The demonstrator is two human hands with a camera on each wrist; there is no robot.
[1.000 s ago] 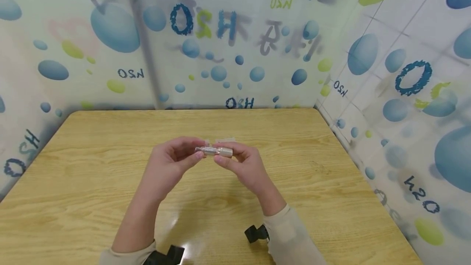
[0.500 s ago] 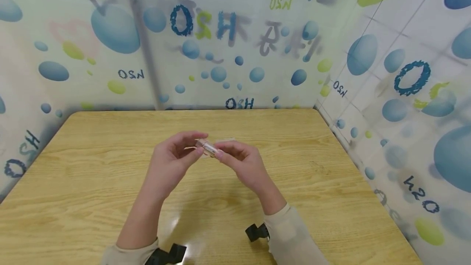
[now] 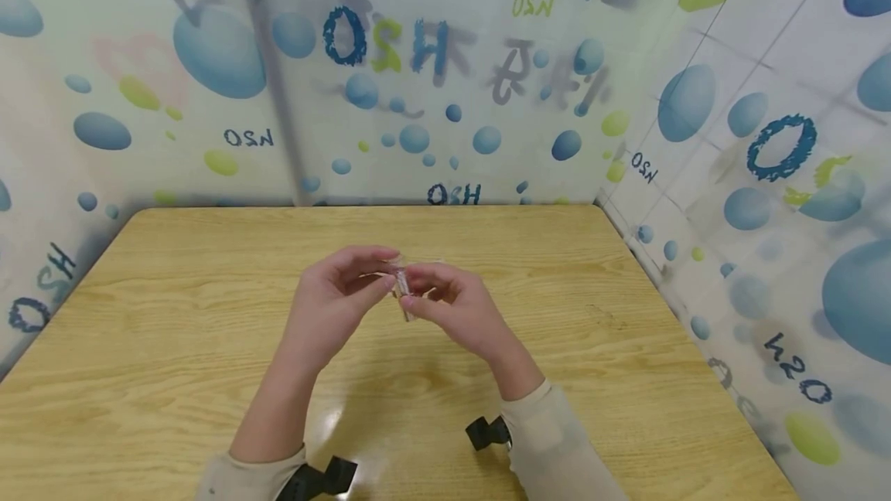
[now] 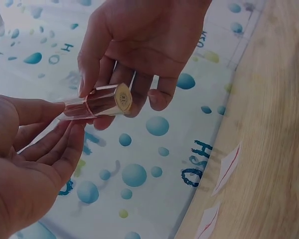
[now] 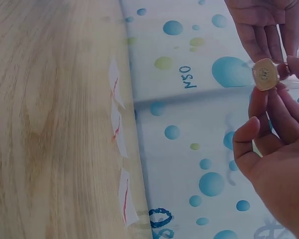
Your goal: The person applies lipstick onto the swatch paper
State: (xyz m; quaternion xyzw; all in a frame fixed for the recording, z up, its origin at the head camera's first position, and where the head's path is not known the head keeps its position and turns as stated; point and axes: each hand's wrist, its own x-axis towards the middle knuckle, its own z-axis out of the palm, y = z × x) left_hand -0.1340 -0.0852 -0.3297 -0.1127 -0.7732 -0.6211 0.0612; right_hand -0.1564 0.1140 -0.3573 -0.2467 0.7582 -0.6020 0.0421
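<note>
A small lipstick (image 3: 404, 288) with a shiny rose-gold case is held above the table, between both hands. My left hand (image 3: 334, 308) pinches one end between thumb and fingers. My right hand (image 3: 459, 304) has its thumb and fingertips on the other end. In the left wrist view the gold base of the lipstick (image 4: 107, 102), with a round label on its bottom, points toward the right hand (image 4: 144, 40). From the right wrist view the base of the lipstick (image 5: 265, 74) faces the camera. Fingers hide part of the case.
A wood-grain table (image 3: 209, 269) lies below. Patterned sheeting (image 3: 445, 99) with blue bubbles rises behind it and at the sides. White paper strips with red lines (image 5: 127, 199) lie along the table's edge. Black wrist mounts (image 3: 489, 433) are strapped to the sleeves.
The lipstick has turned from lying sideways to pointing more toward the person, its base end swinging downward in the head view. Both hands keep hold, the left having shifted slightly right.
</note>
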